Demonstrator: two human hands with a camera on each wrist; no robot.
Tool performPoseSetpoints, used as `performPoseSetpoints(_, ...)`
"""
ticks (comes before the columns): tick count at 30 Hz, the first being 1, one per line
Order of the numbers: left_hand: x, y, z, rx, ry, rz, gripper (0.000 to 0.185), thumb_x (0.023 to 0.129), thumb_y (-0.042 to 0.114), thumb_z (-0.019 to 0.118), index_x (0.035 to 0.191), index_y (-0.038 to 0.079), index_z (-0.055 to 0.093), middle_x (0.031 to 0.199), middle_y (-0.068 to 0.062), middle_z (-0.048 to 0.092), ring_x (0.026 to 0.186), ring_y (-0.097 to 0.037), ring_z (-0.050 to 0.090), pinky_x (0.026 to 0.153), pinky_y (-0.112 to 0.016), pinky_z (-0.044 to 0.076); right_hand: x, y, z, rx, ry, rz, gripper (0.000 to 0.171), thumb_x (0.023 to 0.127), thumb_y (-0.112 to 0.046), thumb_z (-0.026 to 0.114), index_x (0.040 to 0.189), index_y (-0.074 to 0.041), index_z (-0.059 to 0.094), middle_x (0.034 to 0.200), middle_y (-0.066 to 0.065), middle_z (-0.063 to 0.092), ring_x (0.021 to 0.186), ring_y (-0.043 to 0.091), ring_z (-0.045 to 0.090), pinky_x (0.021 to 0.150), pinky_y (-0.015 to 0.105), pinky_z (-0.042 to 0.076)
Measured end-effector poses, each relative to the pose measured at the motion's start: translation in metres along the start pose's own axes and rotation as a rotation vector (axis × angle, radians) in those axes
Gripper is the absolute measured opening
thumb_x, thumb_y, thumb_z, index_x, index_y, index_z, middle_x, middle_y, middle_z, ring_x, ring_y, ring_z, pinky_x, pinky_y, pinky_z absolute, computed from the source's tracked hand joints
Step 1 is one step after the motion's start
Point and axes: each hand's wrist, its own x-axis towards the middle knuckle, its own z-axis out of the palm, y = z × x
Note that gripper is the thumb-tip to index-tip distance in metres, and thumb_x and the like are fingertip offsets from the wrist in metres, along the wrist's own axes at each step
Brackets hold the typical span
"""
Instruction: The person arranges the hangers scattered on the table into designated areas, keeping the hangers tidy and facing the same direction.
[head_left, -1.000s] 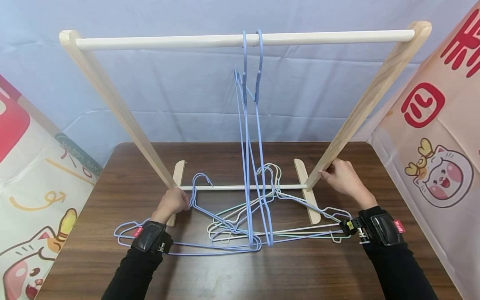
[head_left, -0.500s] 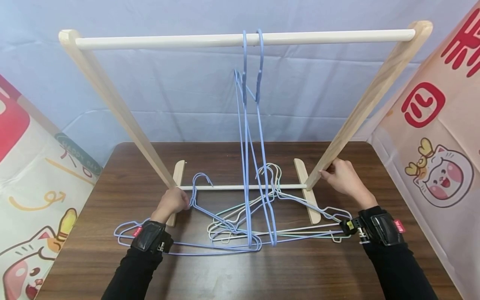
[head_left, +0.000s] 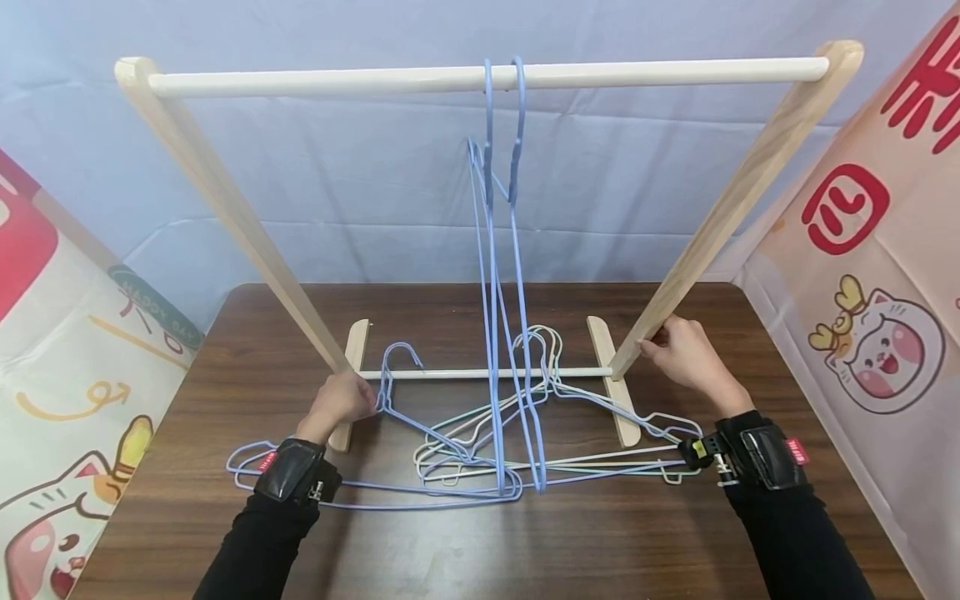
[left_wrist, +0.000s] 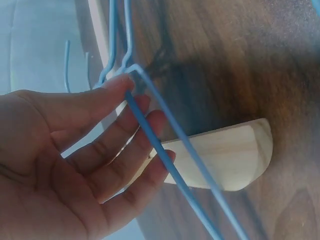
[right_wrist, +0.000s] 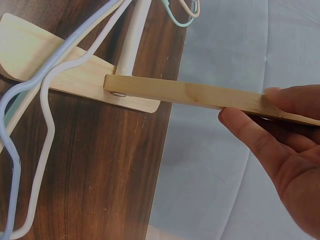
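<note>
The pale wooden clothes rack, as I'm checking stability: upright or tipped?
The rack stands upright: its flat wooden feet rest on the brown table, the round white rail raised above.

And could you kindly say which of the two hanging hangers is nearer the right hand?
The right blue hanger, hung farther along the top rail toward the right hand than the left blue hanger.

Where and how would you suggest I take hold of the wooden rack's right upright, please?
I'd pinch the right upright low down, just above its foot, coming from the outer right, as the right hand does. It looks like a flat bar, slim enough for a pinch, and the loose hangers lie mostly toward its inner side.
</note>
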Motion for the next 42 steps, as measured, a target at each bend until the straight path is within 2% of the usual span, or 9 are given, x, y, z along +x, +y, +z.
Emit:
performPoseSetpoints(9,-0.001,0.003,-0.007,-0.001,-0.048,-0.008,0.009,0.068,0.005,0.069,0.061,0.010,0.065,0.062,0.001,0.059,0.063,-0.019,0.052,0.059,-0.032,0.042,0.000,0.000,-0.001,-0.009,0.001,0.003,0.018,0.082,0.001,0.063,0.094,0.013,0.057,0.078,0.023,0.063,0.071,0.035,0.061,0.058,0.038,0.046)
performPoseSetpoints(20,-0.006,0.003,-0.017,0.037,-0.121,0.052,0.009,0.066,0.004,0.069,0.062,0.010,0.064,0.058,0.002,0.061,0.060,-0.016,0.052,0.059,-0.028,0.041,0.001,0.002,0.001,-0.011,0.011,-0.006,0.017,0.081,0.002,0.063,0.093,0.013,0.057,0.078,0.023,0.063,0.071,0.035,0.062,0.057,0.037,0.047)
performPoseSetpoints(34,-0.011,0.008,-0.025,0.045,-0.121,0.097,0.009,0.065,0.000,0.066,0.063,0.008,0.065,0.062,0.001,0.062,0.064,-0.017,0.054,0.063,-0.032,0.043,0.001,0.005,0.002,-0.019,0.015,-0.011,0.016,0.081,0.003,0.060,0.093,0.013,0.058,0.078,0.024,0.063,0.070,0.035,0.062,0.059,0.040,0.047)
performPoseSetpoints(42,-0.011,0.008,-0.028,0.021,-0.129,0.136,0.010,0.063,-0.004,0.063,0.063,0.006,0.064,0.062,0.003,0.060,0.064,-0.017,0.053,0.062,-0.031,0.042,0.000,0.004,0.001,-0.021,0.014,-0.003,0.017,0.081,0.002,0.061,0.093,0.014,0.058,0.078,0.023,0.063,0.070,0.035,0.062,0.057,0.036,0.046)
